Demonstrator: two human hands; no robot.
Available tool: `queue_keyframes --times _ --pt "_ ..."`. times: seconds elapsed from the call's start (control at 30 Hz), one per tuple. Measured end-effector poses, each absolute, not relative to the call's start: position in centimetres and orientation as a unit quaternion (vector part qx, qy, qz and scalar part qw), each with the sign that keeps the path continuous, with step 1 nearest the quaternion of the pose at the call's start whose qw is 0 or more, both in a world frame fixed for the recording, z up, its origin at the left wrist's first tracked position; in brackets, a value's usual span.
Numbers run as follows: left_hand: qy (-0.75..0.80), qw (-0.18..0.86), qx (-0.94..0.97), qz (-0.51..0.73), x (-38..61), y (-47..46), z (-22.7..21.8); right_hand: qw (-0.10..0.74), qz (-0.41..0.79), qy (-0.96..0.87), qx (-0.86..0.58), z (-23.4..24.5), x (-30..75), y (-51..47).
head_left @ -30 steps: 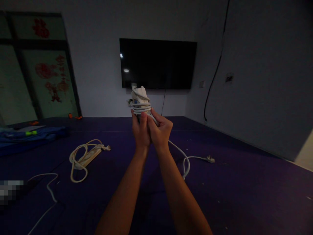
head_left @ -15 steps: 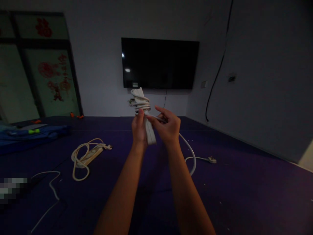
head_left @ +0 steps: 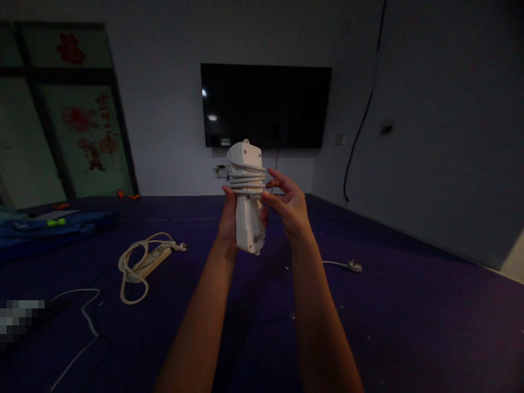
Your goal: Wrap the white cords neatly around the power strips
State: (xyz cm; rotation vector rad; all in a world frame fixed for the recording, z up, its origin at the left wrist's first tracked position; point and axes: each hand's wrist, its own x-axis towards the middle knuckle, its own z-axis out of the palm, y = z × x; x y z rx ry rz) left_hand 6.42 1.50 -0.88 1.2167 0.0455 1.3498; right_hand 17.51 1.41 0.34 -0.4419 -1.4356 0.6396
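Note:
A white power strip (head_left: 248, 226) is held up in front of me, its screwed back facing me and tilted slightly. My left hand (head_left: 228, 222) is closed around its lower half, thumb on the left side and fingertips showing at the right. Several turns of white cord (head_left: 247, 180) wrap the upper half. At the strip's right edge, my right hand (head_left: 291, 206) pinches the cord between thumb and fingers; the exact grip is partly hidden. The cord's plug (head_left: 354, 266) lies on the purple surface to the right, with part of the cord hidden behind my right forearm.
Another power strip (head_left: 153, 261) with a loosely looped cord lies to the left. A thin white cable (head_left: 85, 311) runs nearer me. Blue cloth (head_left: 77, 226) lies at the far left. A black television (head_left: 266, 106) hangs on the wall ahead.
The power strip has turned so its broad back faces me. My right hand has moved slightly right, and the cord loop beside my right forearm is out of sight.

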Motion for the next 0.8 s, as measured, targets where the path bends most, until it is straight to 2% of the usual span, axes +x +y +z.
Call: queue_keyframes --times 0.3,0.5,0.63,0.8 --pt "0.039 0.653 0.559 0.510 5.8 2.1 -1.3 0.632 0.359 -0.656 -0.202 0.1 18.3 1.3" --pt "0.104 0.616 0.567 0.537 5.7 3.1 -1.7 0.674 0.294 -0.651 -0.190 0.3 18.2 1.8" --pt "0.125 0.580 0.555 0.584 6.1 3.0 -1.2 0.693 0.235 -0.656 -0.186 0.3 18.2 2.3" --pt "0.141 0.496 0.490 0.703 7.1 3.1 -1.2 0.719 0.186 -0.643 -0.186 0.3 17.4 2.5"
